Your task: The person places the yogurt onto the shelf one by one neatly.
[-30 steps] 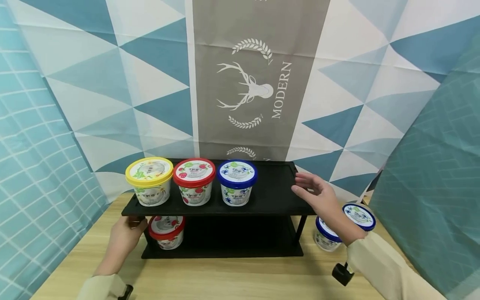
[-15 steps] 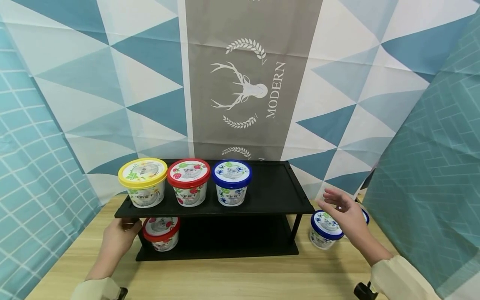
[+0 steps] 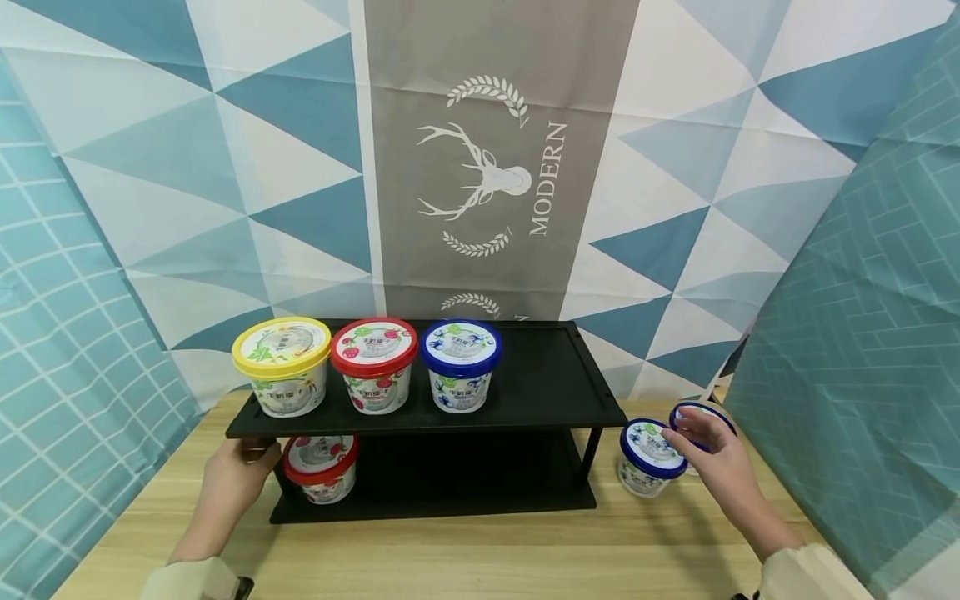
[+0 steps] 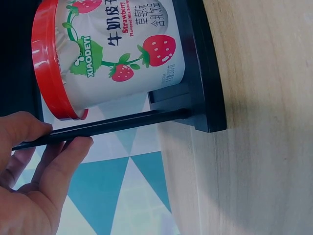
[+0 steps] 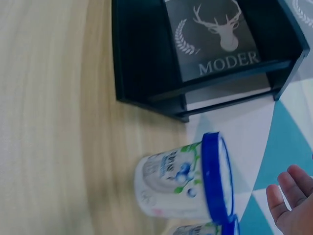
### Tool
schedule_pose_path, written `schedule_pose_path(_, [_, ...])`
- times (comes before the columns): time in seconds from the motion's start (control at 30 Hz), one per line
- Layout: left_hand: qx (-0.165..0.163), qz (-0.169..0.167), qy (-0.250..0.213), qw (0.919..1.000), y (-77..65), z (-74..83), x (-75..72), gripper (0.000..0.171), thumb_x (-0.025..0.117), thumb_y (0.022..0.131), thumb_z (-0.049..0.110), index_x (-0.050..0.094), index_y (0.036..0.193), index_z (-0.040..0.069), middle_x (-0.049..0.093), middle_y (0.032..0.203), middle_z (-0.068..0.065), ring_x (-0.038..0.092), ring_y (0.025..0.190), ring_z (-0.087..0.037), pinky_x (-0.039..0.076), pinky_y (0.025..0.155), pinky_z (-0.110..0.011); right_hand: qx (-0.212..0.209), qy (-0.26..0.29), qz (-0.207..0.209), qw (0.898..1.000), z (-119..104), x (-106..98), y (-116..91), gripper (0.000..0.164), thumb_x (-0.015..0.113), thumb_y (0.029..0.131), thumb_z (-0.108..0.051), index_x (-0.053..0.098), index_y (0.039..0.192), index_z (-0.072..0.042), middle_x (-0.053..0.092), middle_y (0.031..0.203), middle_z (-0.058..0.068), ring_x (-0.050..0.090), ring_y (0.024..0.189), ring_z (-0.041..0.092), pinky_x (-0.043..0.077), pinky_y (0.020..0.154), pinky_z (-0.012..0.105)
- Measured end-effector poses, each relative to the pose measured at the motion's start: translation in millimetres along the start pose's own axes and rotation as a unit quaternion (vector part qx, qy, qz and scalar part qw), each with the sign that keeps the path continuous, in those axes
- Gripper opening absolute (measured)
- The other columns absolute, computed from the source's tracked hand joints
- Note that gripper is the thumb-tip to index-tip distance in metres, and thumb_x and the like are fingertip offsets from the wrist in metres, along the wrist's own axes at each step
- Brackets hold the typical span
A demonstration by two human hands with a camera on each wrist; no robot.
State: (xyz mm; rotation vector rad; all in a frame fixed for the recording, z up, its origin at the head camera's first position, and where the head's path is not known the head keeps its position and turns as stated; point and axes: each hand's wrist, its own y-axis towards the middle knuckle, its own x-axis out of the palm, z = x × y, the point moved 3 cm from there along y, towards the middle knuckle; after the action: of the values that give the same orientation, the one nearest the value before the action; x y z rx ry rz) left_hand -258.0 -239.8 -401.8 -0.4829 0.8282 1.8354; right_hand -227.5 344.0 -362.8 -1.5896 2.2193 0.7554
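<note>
A two-tier black shelf (image 3: 555, 375) stands on the table, and my left hand (image 3: 234, 483) pinches its thin left post (image 4: 122, 121) between thumb and fingers. Right beside that post, a red-lidded strawberry tub (image 3: 321, 471) sits on the lower tier. On the upper tier stand a yellow-lidded tub (image 3: 283, 367), a red-lidded tub (image 3: 375, 367) and a blue-lidded tub (image 3: 461, 367). My right hand (image 3: 716, 471) holds nothing, fingers loosely bent, over two blueberry tubs to the right of the shelf. The nearer tub (image 3: 649, 458) shows well; the farther blue-lidded tub (image 3: 705, 410) is partly hidden behind the hand.
The wooden table (image 3: 450, 558) runs under the shelf. Behind it hangs a patterned cloth (image 3: 480, 167) with a deer print. Teal cloths close in the left side (image 3: 67, 400) and the right side (image 3: 847, 375).
My right hand has moved right and down, from the upper tier's right end to the blueberry tubs. The left hand keeps its grip on the post. The head view has shifted slightly.
</note>
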Motion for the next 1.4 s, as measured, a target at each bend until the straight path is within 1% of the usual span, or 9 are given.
schedule_pose_path(0.2, [0.0,0.005,0.0,1.0,1.0,-1.0,0.3,0.031,0.052,0.084,0.017,0.048,0.108,-0.002,0.058,0.097,-0.027,0.057,0.09,-0.041,0.051,0.064,-0.039,0.03,0.0,0.009,1.0,16,-2,-2,0.064,0.057,0.081,-0.041,0.037,0.129,-0.004,0.047,0.121,0.015,0.042,0.081,-0.02,0.043,0.066,0.006])
schedule_pose_path(0.43, [0.0,0.011,-0.003,0.9999,0.6,0.5,0.2,0.029,0.053,0.083,0.016,0.049,0.106,-0.002,0.058,0.095,-0.027,0.057,0.088,-0.041,0.051,0.064,-0.039,0.025,0.018,0.029,0.999,130,3,38,0.063,0.062,0.077,-0.043,0.039,0.131,-0.02,0.053,0.114,-0.002,0.052,0.091,-0.005,0.047,0.066,0.013])
schedule_pose_path(0.6, [-0.008,0.004,-0.001,1.0,0.4,-0.7,-0.1,0.032,0.053,0.084,0.017,0.048,0.109,-0.002,0.058,0.097,-0.027,0.057,0.09,-0.04,0.05,0.063,-0.037,0.059,-0.003,0.016,0.998,151,9,36,0.071,0.061,0.075,-0.051,0.035,0.133,-0.021,0.05,0.117,0.0,0.05,0.094,-0.005,0.048,0.071,0.017])
schedule_pose_path(0.67, [-0.014,-0.002,-0.001,0.9999,0.3,-0.9,0.2,0.034,0.052,0.085,0.019,0.047,0.111,-0.002,0.057,0.099,-0.028,0.056,0.091,-0.041,0.051,0.065,-0.04,0.07,-0.008,0.016,0.997,156,12,33,0.075,0.06,0.074,-0.052,0.032,0.135,-0.019,0.048,0.122,0.006,0.049,0.093,-0.005,0.048,0.071,0.017])
schedule_pose_path(0.8, [-0.019,-0.007,-0.002,0.9998,0.5,-0.1,0.8,0.034,0.052,0.085,0.019,0.046,0.112,-0.001,0.056,0.102,-0.028,0.056,0.092,-0.041,0.051,0.066,-0.042,0.101,-0.022,0.027,0.994,162,20,26,0.082,0.059,0.072,-0.057,0.027,0.137,-0.019,0.045,0.127,0.007,0.044,0.091,-0.009,0.043,0.068,0.009])
schedule_pose_path(0.93, [-0.013,0.001,0.001,0.9999,1.0,0.9,0.6,0.032,0.052,0.084,0.017,0.048,0.109,-0.002,0.057,0.099,-0.028,0.057,0.09,-0.04,0.051,0.064,-0.039,0.109,-0.002,0.022,0.994,159,24,20,0.088,0.062,0.071,-0.055,0.022,0.139,-0.016,0.042,0.13,0.011,0.045,0.104,0.008,0.042,0.07,0.01])
schedule_pose_path(1.03, [-0.011,0.003,0.002,0.9999,1.1,1.4,0.2,0.031,0.052,0.084,0.017,0.048,0.109,-0.002,0.058,0.098,-0.028,0.057,0.09,-0.04,0.051,0.064,-0.039,0.115,0.014,0.014,0.993,156,27,17,0.092,0.063,0.071,-0.054,0.018,0.14,-0.015,0.039,0.132,0.014,0.041,0.114,0.022,0.045,0.071,0.015])
schedule_pose_path(1.2, [-0.022,-0.005,0.0,0.9998,0.6,1.1,0.3,0.033,0.052,0.084,0.018,0.047,0.111,-0.001,0.057,0.101,-0.028,0.056,0.092,-0.04,0.05,0.066,-0.042,0.121,0.01,0.006,0.993,149,32,13,0.096,0.064,0.07,-0.053,0.014,0.141,-0.012,0.035,0.134,0.019,0.038,0.119,0.03,0.048,0.08,0.028])
schedule_pose_path(1.4, [-0.024,-0.009,0.003,0.9997,0.0,-0.1,0.6,0.034,0.052,0.085,0.019,0.046,0.112,-0.001,0.057,0.102,-0.027,0.056,0.093,-0.04,0.05,0.066,-0.041,0.138,0.033,-0.008,0.99,147,39,12,0.104,0.067,0.068,-0.051,0.007,0.142,-0.011,0.025,0.139,0.024,0.03,0.125,0.037,0.034,0.097,0.051])
